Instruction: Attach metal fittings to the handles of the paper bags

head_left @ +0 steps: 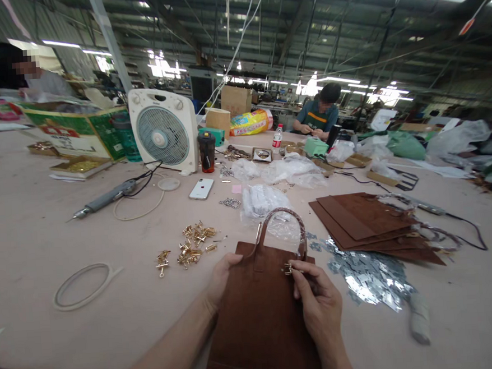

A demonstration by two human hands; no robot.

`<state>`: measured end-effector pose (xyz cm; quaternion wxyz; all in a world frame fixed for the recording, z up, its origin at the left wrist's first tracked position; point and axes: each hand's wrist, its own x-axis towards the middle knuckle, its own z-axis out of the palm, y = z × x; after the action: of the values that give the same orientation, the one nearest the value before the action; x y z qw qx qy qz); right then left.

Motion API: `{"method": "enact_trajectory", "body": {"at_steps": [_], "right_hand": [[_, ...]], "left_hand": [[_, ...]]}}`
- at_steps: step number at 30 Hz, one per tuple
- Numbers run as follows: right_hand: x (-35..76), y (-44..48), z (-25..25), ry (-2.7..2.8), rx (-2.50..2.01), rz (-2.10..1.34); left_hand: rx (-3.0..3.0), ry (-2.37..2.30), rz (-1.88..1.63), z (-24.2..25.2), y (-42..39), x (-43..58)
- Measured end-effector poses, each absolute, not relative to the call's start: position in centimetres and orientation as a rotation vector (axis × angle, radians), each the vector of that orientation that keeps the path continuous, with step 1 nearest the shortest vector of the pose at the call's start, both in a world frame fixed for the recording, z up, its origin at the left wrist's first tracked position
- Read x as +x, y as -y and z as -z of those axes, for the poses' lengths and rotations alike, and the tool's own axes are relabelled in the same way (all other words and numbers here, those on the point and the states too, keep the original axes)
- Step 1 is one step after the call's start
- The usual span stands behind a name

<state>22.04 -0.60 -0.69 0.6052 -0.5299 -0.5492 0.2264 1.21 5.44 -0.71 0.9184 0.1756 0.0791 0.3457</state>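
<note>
A brown leather bag panel (259, 313) with a braided handle (282, 211) lies in front of me, reaching the bottom of the view. My left hand (222, 279) grips its upper left edge, with the fingers partly hidden behind the leather. Near the right foot of the handle, my right hand (319, 297) pinches a small gold metal fitting (288, 268) between thumb and fingers, over the panel. More gold fittings (195, 244) lie in a loose pile to the left of the bag.
Stacked brown panels (366, 221) and flat silver plates (370, 274) lie on the right. On the left are a tape roll (82, 286), a grey electric screwdriver (106, 200) and a fan (164, 131). A phone (201, 189) lies beyond. A person (317, 115) sits across the table.
</note>
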Motion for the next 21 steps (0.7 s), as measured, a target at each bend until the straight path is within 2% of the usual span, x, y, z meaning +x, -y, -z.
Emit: {"method": "enact_trajectory", "body": {"at_steps": [14,21], "right_hand": [[22.07,0.75,0.54,1.423,-1.141,-0.407],[22.11,0.66,0.36,1.528,-1.181,-0.204]], "left_hand": [[0.384,-0.148,-0.71,0.29,-5.44,1.24],[0.372,-0.158,-0.726,0.32,-5.42,1.22]]}}
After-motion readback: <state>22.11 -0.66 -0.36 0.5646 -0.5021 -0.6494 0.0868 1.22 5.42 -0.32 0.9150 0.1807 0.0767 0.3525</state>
